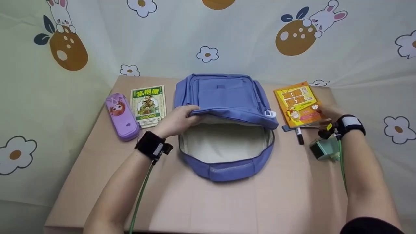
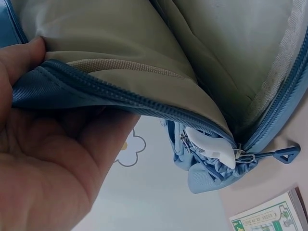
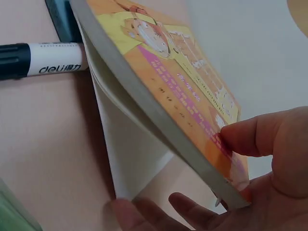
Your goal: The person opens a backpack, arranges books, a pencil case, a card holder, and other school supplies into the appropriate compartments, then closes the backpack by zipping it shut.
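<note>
Left grip [image 1: 179, 121] pinches the gaping blue backpack [image 1: 221, 92]; right grip [image 1: 332, 113] has the orange book [image 1: 298, 105] pinched, thumb on top!

Purple case [image 1: 124, 126] beside green-and-cream book [image 1: 148, 105], flowered backdrop [image 1: 240, 39]

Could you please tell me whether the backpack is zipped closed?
No, the left hand holds up the flap of the backpack, exposing its pale lining.

Woven-cloth backpack [image 1: 224, 94], glossy paper-covered book [image 1: 297, 104]
</note>
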Demonstrator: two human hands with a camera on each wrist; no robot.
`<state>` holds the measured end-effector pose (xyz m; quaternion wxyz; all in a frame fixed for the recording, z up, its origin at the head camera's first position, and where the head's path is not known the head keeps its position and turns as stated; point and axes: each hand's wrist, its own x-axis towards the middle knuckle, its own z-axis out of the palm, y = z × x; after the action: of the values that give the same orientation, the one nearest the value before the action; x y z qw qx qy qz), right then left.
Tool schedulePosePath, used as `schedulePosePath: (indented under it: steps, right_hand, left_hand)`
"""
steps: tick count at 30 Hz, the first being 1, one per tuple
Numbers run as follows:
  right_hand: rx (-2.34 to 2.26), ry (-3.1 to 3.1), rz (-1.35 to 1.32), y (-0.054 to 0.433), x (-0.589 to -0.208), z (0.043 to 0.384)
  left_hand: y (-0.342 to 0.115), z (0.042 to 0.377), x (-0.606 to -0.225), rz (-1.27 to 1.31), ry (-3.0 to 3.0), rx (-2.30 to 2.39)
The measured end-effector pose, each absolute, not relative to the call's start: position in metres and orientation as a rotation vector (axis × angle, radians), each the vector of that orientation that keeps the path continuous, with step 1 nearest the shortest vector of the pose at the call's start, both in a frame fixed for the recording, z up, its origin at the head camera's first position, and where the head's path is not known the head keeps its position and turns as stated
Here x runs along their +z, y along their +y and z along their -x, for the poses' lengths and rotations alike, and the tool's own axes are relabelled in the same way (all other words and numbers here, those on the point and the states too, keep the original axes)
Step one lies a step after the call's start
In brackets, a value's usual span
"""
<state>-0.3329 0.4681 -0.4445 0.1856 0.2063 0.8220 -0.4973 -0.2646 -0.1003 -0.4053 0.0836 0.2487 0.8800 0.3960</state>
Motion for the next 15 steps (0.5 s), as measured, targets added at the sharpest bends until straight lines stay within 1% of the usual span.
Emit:
schedulePosePath:
  steps: [6,9,13,15]
  right_hand:
    - [-1.361,2.347,-0.695,0.484,-0.466,0.344]
    - [-1.337,2.377,-0.759,0.484,-0.468,0.344]
    - [-1.304,2.425,-0.728,0.477,-0.463,0.338]
    - [-1.307,2.421,-0.663,0.473,-0.457,0.332]
  left_hand:
    - [-0.099,0.264,-0.405,-0.746,2.615,1.172]
    - [-0.098,0.264,-0.405,-0.753,2.612,1.173]
    - [-0.099,0.264,-0.403,-0.750,2.616,1.171]
    - [-0.099,0.264,-0.403,-0.748,2.615,1.172]
